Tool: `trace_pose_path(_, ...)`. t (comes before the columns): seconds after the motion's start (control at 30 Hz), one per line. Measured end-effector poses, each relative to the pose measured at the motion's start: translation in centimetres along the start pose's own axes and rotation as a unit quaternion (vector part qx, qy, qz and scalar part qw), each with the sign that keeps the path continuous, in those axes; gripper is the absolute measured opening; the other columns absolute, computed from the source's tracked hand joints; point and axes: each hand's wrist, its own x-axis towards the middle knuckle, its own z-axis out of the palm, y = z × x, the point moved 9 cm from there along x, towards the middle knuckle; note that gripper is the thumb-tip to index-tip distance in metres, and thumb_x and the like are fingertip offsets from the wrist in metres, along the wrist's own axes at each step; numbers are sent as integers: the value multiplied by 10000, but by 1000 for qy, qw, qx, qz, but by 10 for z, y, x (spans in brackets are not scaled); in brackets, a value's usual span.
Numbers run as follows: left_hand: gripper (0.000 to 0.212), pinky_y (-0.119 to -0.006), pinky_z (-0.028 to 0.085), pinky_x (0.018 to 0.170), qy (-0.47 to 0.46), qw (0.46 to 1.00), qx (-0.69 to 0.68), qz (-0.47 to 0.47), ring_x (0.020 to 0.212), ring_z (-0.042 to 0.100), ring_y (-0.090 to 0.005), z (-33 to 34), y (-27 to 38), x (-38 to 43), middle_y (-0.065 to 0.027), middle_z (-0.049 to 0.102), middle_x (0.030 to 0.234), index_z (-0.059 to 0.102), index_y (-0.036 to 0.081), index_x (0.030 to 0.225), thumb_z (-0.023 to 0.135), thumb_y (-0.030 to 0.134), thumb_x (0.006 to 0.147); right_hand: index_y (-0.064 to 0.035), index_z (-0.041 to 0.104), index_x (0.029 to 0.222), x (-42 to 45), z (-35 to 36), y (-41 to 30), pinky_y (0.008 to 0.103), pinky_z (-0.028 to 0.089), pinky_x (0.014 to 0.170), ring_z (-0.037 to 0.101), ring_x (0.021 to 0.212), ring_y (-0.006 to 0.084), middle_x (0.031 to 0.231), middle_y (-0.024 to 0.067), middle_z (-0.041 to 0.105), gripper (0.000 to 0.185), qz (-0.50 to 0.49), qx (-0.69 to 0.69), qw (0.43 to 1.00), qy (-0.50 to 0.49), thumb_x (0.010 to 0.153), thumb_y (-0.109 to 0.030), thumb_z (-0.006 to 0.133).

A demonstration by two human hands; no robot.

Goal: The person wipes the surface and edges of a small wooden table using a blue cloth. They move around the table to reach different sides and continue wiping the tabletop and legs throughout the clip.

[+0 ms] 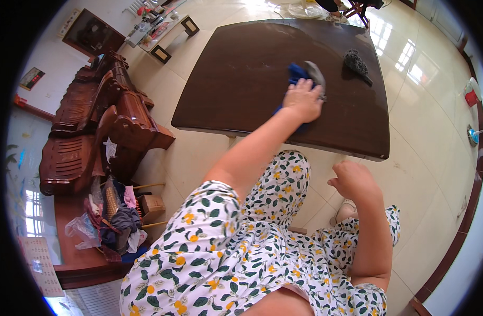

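Note:
My left hand (303,98) lies flat over a blue and grey cloth (298,72), pressing it against a dark brown wooden tabletop (233,79). Parts of the cloth stick out beyond the fingers and under the wrist; its middle is hidden by my palm. Pale specks and smears show on the glossy wood. Just past the table's near right corner, my right hand (354,179) hangs above the floor, fingers curled in, with nothing seen in it. A dark grey, shaggy duster-like thing (355,63) with a short dark handle rests on the right side of the tabletop.
A carved wooden bench (127,106) stands at the left. Nearer me, a pile of clothes and bags (117,217) sits on wooden furniture. A low table (166,35) with clutter is far left; a person's foot (336,17) shows beyond the tabletop. A red-and-white bucket (472,93) stands right.

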Motion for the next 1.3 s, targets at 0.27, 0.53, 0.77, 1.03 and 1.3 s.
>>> trace_pose_path(0.27, 511, -490, 268, 1192, -20, 996, -43, 78, 1488, 311, -289, -6, 41, -8, -110, 393, 1579, 504, 200, 1459, 497, 411, 993, -2, 701, 930, 11, -6, -6, 460, 535, 860, 669, 975, 368, 980, 190, 690, 300, 8, 2, 1000, 4, 848, -285, 754)
trace_pose_path(0.53, 517, -535, 302, 1169, -2, 992, 23, -127, 1478, 335, -282, -28, -135, -31, -90, 396, 1582, 504, 232, 1457, 483, 453, 990, 9, 674, 913, 1, -3, 12, 449, 521, 871, 654, 982, 362, 961, 192, 679, 298, 16, 4, 1000, 5, 864, -277, 741)
trace_pose_path(0.77, 569, -546, 295, 1168, 9, 972, 57, -228, 1488, 302, -335, -29, -161, -18, -133, 349, 1602, 451, 200, 1501, 445, 464, 997, 6, 684, 903, -11, -4, 13, 448, 530, 859, 662, 972, 356, 974, 185, 682, 284, 20, 0, 1000, -10, 874, -273, 735)
trace_pose_path(1.03, 527, -563, 318, 1144, 29, 999, 27, 13, 1446, 362, -383, -20, 31, 21, -193, 423, 1534, 493, 145, 1437, 480, 423, 990, 0, 689, 930, -3, -14, -9, 450, 539, 850, 674, 952, 357, 976, 176, 686, 296, 1, -15, 999, -35, 875, -287, 740)
trace_pose_path(1.3, 546, -511, 271, 1183, 13, 995, -40, 95, 1484, 312, -317, -15, 83, 13, -155, 395, 1567, 485, 169, 1470, 505, 423, 988, 1, 700, 950, 26, -19, -16, 447, 546, 836, 679, 939, 361, 950, 187, 686, 308, 0, -18, 1000, -22, 863, -289, 752)
